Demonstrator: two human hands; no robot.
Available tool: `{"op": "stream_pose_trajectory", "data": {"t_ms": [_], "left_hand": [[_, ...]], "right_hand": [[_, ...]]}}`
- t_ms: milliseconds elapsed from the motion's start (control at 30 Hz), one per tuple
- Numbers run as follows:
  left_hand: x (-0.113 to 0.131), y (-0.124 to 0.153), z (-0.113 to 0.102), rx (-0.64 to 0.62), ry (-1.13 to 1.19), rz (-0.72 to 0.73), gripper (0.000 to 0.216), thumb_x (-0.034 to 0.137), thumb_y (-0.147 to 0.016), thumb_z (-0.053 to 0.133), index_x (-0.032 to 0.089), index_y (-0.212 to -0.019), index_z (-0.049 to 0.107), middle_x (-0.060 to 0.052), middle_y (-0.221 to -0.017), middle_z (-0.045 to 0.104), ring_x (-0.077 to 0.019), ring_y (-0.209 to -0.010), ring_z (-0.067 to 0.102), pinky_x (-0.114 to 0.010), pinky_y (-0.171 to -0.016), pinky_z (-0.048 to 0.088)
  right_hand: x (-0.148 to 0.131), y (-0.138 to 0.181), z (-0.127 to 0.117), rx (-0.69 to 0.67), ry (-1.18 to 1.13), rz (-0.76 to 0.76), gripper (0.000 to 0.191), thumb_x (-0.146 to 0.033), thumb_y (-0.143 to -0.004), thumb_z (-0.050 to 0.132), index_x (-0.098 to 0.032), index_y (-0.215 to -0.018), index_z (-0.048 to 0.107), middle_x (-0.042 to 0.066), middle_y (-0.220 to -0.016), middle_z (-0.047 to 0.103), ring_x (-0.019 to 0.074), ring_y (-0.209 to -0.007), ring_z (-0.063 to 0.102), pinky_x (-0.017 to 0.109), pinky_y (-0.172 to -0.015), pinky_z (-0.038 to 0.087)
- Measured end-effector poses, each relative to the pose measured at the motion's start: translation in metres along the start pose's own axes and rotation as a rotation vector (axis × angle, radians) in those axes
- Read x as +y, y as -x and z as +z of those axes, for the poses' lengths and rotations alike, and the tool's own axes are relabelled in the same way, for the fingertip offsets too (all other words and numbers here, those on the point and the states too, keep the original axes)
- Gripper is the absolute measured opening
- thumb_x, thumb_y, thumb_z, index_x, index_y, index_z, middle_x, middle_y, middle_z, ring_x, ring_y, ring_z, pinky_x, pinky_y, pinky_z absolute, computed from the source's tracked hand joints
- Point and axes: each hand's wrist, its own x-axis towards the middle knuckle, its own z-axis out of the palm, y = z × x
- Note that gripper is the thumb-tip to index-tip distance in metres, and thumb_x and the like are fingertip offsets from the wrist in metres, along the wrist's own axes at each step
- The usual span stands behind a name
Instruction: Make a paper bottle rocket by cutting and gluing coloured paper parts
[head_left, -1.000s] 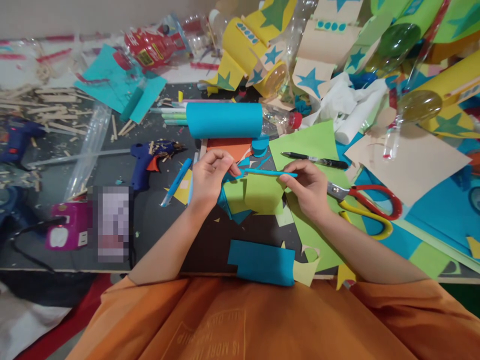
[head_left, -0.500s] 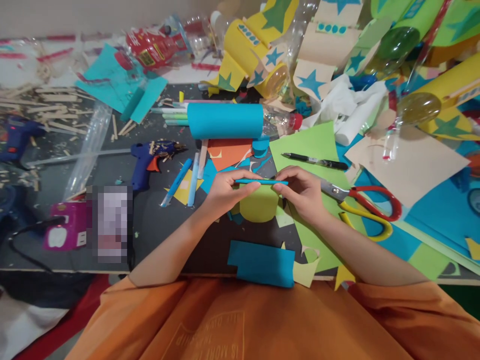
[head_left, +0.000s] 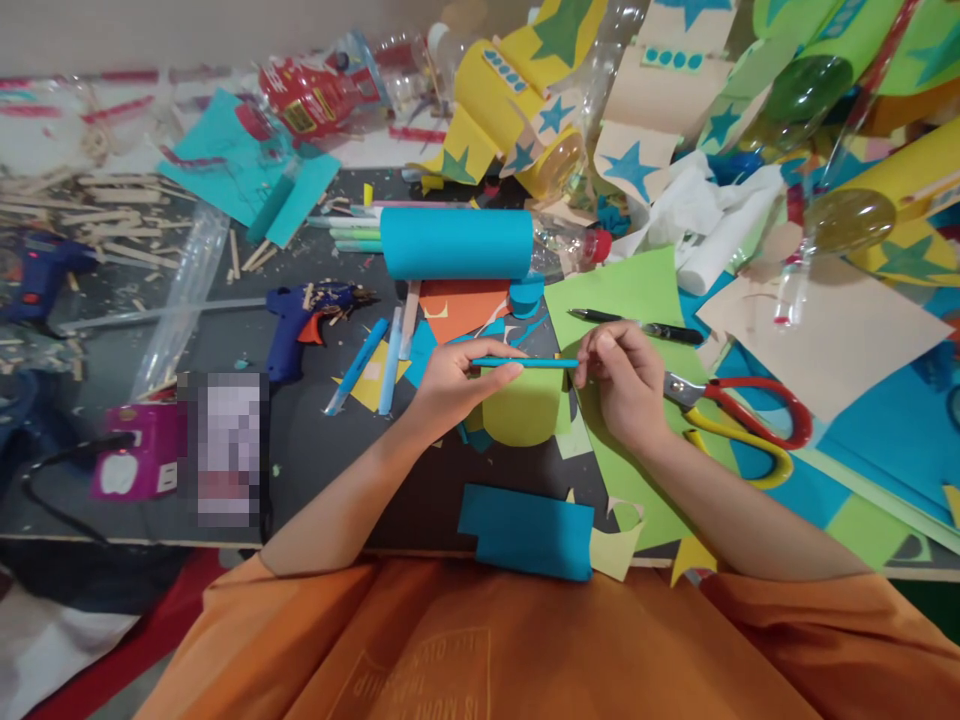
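Between the thumb and fingers of my left hand (head_left: 469, 385) is a thin blue piece of paper (head_left: 551, 363), level and seen almost edge-on; whether it is folded or rolled I cannot tell. At its right end, the curled fingers of my right hand (head_left: 626, 385) are close to or touching it. The right thumb is pressed against the forefinger, and what lies between them is hidden. Beneath the blue piece lies a yellow-green rounded paper (head_left: 523, 415). Scissors (head_left: 757, 405) with red and yellow handles rest beside my right wrist, below a black pen (head_left: 637, 326).
A blue paper-wrapped bottle (head_left: 457, 243) lies beyond my hands. To the left are a blue glue gun (head_left: 289, 335), markers (head_left: 360, 360) and a magenta box (head_left: 139, 465). Blue paper (head_left: 532, 530) lies at the near edge; decorated bottles (head_left: 502, 90) crowd the back.
My right thumb and fingers have come off the blue piece's top and shifted right, curling at its end. My left hand keeps its hold. The whole view has moved slightly.
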Motion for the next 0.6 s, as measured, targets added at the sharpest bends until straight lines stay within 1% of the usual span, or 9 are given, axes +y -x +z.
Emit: {"op": "stream_pose_trajectory", "data": {"t_ms": [133,200,267,333,367,433,500,600], "left_hand": [[-0.0018,-0.0002,-0.0012,-0.005,-0.001,0.017,0.023,0.043,-0.075,0.073,0.021,-0.078,0.077,-0.004,-0.075,0.070,-0.0061,-0.045,0.037,-0.022,-0.037,0.024],[-0.0034,-0.0003,-0.0019,-0.004,-0.015,0.025,0.025,0.045,-0.076,0.072,0.021,-0.081,0.078,-0.004,-0.075,0.071,-0.0061,-0.045,0.037,-0.023,-0.037,0.024],[-0.0042,-0.0003,-0.0023,0.002,-0.028,0.028,0.025,0.045,-0.077,0.071,0.021,-0.082,0.078,-0.005,-0.077,0.072,-0.0069,-0.046,0.040,-0.023,-0.038,0.025],[-0.0039,-0.0002,-0.0020,0.011,-0.049,0.032,0.025,0.045,-0.077,0.071,0.021,-0.081,0.078,-0.005,-0.080,0.073,-0.0085,-0.050,0.046,-0.023,-0.039,0.028],[-0.0034,-0.0001,-0.0016,0.014,-0.065,0.033,0.026,0.045,-0.078,0.070,0.021,-0.082,0.078,-0.005,-0.081,0.074,-0.0094,-0.052,0.049,-0.023,-0.040,0.029],[-0.0021,0.0003,-0.0004,0.006,-0.094,0.036,0.027,0.046,-0.078,0.070,0.021,-0.083,0.079,-0.005,-0.082,0.075,-0.0118,-0.057,0.055,-0.023,-0.042,0.033],[-0.0010,0.0009,0.0008,-0.015,-0.102,0.044,0.027,0.048,-0.079,0.070,0.022,-0.084,0.079,-0.005,-0.084,0.076,-0.0146,-0.064,0.061,-0.023,-0.047,0.040],[-0.0005,0.0019,0.0020,-0.046,-0.088,0.058,0.027,0.048,-0.080,0.071,0.023,-0.086,0.079,-0.006,-0.090,0.078,-0.0182,-0.075,0.067,-0.024,-0.054,0.047]], "right_hand": [[-0.0006,-0.0014,-0.0004,0.021,-0.068,0.083,0.046,-0.054,-0.089,0.063,-0.023,-0.061,0.044,-0.006,-0.052,0.047,0.0069,-0.035,0.037,0.024,-0.037,0.035],[-0.0004,-0.0011,-0.0005,0.042,-0.049,0.079,0.050,-0.056,-0.088,0.063,-0.023,-0.058,0.042,-0.005,-0.051,0.048,0.0072,-0.034,0.038,0.025,-0.037,0.036],[0.0002,-0.0005,-0.0006,0.077,-0.015,0.031,0.041,-0.057,-0.083,0.070,-0.023,-0.067,0.053,-0.003,-0.063,0.058,0.0090,-0.043,0.050,0.026,-0.042,0.043],[0.0007,0.0004,-0.0012,0.078,0.016,-0.009,0.034,-0.057,-0.080,0.073,-0.026,-0.085,0.062,-0.001,-0.080,0.067,0.0120,-0.060,0.062,0.027,-0.052,0.050],[0.0007,0.0010,-0.0016,0.047,0.038,-0.015,0.034,-0.058,-0.080,0.073,-0.027,-0.091,0.064,0.000,-0.085,0.068,0.0134,-0.067,0.065,0.028,-0.056,0.053],[0.0001,0.0022,-0.0026,-0.058,0.107,-0.006,0.035,-0.059,-0.082,0.070,-0.026,-0.093,0.066,0.002,-0.085,0.070,0.0148,-0.071,0.065,0.029,-0.060,0.053],[-0.0011,0.0033,-0.0030,-0.157,0.189,0.008,0.034,-0.058,-0.080,0.072,-0.025,-0.088,0.068,0.002,-0.080,0.069,0.0143,-0.065,0.062,0.029,-0.057,0.051],[-0.0026,0.0044,-0.0022,-0.203,0.243,0.018,0.031,-0.055,-0.080,0.073,-0.024,-0.082,0.069,0.000,-0.071,0.067,0.0127,-0.055,0.055,0.028,-0.048,0.045]]}}
